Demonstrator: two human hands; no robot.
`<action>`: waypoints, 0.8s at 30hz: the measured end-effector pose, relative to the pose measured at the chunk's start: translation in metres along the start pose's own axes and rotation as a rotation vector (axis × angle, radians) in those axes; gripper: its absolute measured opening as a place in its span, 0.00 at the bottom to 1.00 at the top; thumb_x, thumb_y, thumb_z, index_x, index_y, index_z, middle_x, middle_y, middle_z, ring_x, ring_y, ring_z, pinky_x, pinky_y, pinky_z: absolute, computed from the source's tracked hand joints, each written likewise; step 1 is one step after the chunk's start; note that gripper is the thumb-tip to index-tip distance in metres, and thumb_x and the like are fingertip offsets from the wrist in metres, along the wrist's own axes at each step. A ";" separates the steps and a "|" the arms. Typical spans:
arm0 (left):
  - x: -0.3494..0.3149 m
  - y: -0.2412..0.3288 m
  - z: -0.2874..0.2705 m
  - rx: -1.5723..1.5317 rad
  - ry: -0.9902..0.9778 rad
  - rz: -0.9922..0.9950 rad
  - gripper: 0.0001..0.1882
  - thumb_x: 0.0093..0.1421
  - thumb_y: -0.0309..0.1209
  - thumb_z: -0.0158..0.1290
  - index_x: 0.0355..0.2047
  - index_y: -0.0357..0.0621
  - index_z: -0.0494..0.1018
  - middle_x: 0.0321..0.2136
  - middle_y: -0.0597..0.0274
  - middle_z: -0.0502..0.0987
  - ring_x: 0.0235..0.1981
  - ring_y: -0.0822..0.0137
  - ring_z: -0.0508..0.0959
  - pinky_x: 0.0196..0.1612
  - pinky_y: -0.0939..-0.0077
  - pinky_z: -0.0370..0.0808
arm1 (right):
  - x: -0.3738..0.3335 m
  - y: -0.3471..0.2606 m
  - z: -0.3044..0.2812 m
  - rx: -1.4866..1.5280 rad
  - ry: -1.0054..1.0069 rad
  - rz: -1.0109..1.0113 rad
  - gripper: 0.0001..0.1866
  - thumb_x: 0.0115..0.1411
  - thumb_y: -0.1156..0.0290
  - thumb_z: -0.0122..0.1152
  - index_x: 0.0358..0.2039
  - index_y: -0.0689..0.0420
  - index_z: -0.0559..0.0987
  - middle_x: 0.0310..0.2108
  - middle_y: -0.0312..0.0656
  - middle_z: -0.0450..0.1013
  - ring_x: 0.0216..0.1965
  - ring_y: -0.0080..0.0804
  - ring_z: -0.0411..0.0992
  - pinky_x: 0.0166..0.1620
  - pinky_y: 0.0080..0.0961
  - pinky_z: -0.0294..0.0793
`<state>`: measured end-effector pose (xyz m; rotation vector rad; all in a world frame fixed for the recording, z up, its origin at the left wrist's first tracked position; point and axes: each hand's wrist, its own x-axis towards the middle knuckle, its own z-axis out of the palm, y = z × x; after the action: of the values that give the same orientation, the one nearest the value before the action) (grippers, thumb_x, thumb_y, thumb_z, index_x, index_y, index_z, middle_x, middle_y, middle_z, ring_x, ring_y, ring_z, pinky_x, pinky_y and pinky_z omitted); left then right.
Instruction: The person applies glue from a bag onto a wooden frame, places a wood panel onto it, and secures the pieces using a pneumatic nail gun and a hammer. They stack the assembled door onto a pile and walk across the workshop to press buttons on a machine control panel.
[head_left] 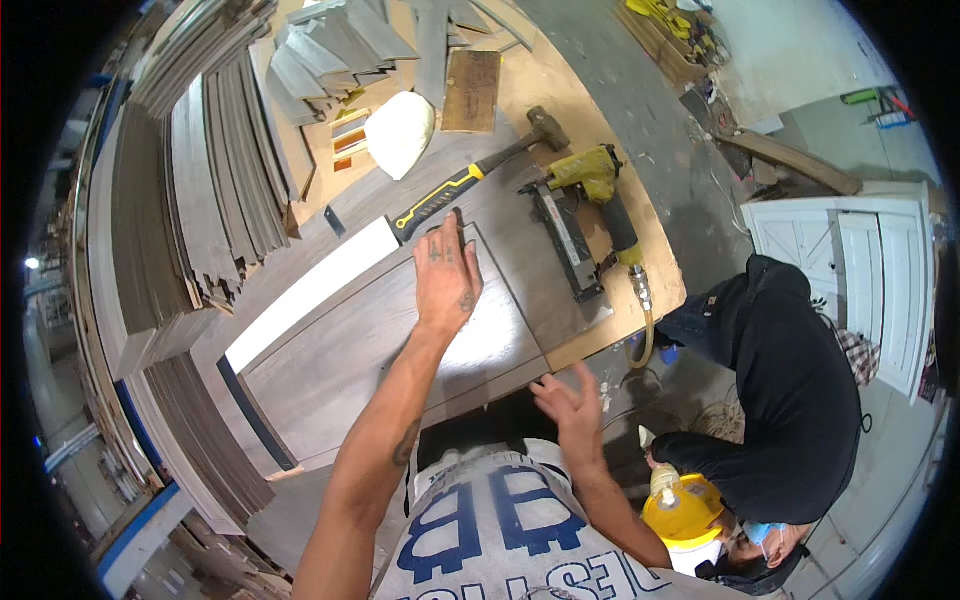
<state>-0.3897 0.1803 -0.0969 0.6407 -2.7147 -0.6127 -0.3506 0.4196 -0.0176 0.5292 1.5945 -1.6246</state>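
Observation:
A wood-grain grey panel lies before me, with thin strips along its edges. My left hand is over its far right corner, index finger stretched forward and fingertips at the edge strip. My right hand is at the near right corner, fingers apart and the fingertips close to the edge. Just beyond my left hand lies a hammer with a black and yellow handle. A yellow-green nail gun with a black magazine rests on the right, its air hose attached.
Stacks of grey boards stand at the left. Cut strips, a white rounded lump and a brown wood block lie at the back. A person in black bends beside the table at right, near a yellow bucket and white cabinet.

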 end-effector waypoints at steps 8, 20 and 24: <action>0.003 0.011 -0.004 -0.062 0.020 -0.059 0.26 0.62 0.26 0.50 0.59 0.29 0.59 0.40 0.46 0.72 0.45 0.50 0.69 0.52 0.59 0.66 | 0.196 -0.129 -0.026 -1.223 0.349 -1.137 0.28 0.52 0.66 0.67 0.50 0.65 0.72 0.51 0.58 0.68 0.47 0.58 0.70 0.51 0.43 0.70; -0.007 -0.006 -0.002 -0.018 0.107 0.027 0.35 0.49 0.21 0.51 0.60 0.26 0.58 0.42 0.47 0.71 0.46 0.51 0.70 0.53 0.59 0.66 | 0.098 -0.191 0.023 -0.943 -0.337 -0.364 0.06 0.55 0.74 0.63 0.28 0.64 0.78 0.21 0.39 0.75 0.21 0.24 0.73 0.27 0.23 0.71; -0.007 -0.011 0.001 0.014 0.098 0.031 0.35 0.49 0.23 0.52 0.59 0.25 0.59 0.43 0.48 0.72 0.47 0.53 0.70 0.54 0.61 0.66 | 0.062 -0.166 0.030 -0.955 -0.386 -0.281 0.05 0.57 0.76 0.61 0.30 0.65 0.77 0.17 0.37 0.72 0.17 0.23 0.70 0.23 0.23 0.68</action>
<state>-0.3797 0.1749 -0.1040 0.6143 -2.6352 -0.5402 -0.5086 0.3603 0.0453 -0.4937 1.9370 -0.8744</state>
